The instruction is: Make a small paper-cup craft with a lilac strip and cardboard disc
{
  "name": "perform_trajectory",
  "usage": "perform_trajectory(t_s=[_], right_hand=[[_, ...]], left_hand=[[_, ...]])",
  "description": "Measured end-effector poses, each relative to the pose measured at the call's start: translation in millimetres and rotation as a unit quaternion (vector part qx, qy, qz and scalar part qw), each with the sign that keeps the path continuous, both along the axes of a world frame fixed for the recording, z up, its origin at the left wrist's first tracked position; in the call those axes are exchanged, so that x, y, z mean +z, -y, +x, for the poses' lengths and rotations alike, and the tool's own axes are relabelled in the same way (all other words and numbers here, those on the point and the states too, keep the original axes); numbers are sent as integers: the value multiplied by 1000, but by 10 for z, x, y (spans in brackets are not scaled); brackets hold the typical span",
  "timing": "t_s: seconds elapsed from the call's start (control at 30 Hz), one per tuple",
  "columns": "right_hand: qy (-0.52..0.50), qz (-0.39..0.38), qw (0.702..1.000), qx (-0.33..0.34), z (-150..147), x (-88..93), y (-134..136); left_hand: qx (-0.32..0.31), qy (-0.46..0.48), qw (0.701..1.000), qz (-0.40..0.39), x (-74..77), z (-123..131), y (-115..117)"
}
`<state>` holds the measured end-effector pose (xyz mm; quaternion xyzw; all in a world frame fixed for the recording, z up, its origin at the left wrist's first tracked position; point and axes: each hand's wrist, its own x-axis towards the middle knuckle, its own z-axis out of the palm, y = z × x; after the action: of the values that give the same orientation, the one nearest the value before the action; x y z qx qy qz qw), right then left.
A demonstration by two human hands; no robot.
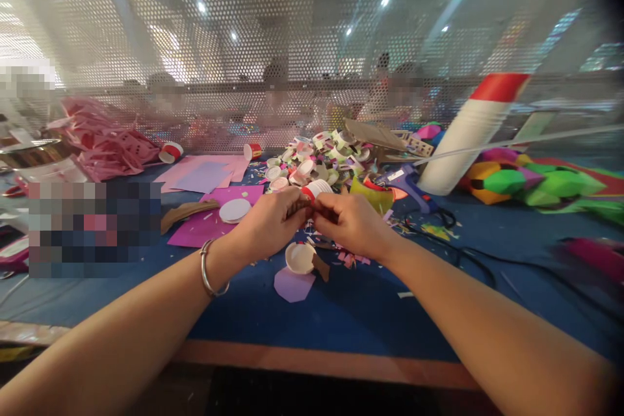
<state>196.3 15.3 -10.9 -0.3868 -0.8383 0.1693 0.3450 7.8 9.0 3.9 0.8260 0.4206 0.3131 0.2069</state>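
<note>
Both hands meet above the middle of the table, fingertips pinched together. Between them is a small red-and-white paper cup (319, 189), its ribbed white side facing up and partly hidden by fingers. My left hand (273, 221), with a silver bangle at the wrist, closes on its left side. From the other side, my right hand (355, 220) closes on it too. Just below the hands lie a white round cup piece (299, 258), a brown paper strip (321, 268) and a lilac paper piece (294, 285). A white paper disc (234, 210) rests on purple paper (195, 229) to the left.
Behind my hands is a heap of cut cup pieces (305, 166). A blue glue gun (409, 186) with a black cable lies to the right, near a leaning stack of white cups (455, 143) and colourful paper shapes (502, 182). Pink paper pieces (104, 143) pile up at left, before a perforated screen (234, 45).
</note>
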Motion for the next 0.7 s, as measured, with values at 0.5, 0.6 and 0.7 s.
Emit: perform_trajectory(t_s=[0.5, 0.6, 0.7], right_hand=[[-16, -18, 1000, -8, 5, 32, 26], [-21, -27, 999, 4, -3, 27, 26], [-24, -30, 999, 14, -7, 18, 22]], left_hand=[[-45, 93, 992, -73, -36, -87, -120], [-40, 87, 993, -72, -36, -96, -113], [-40, 83, 992, -89, -21, -90, -96]])
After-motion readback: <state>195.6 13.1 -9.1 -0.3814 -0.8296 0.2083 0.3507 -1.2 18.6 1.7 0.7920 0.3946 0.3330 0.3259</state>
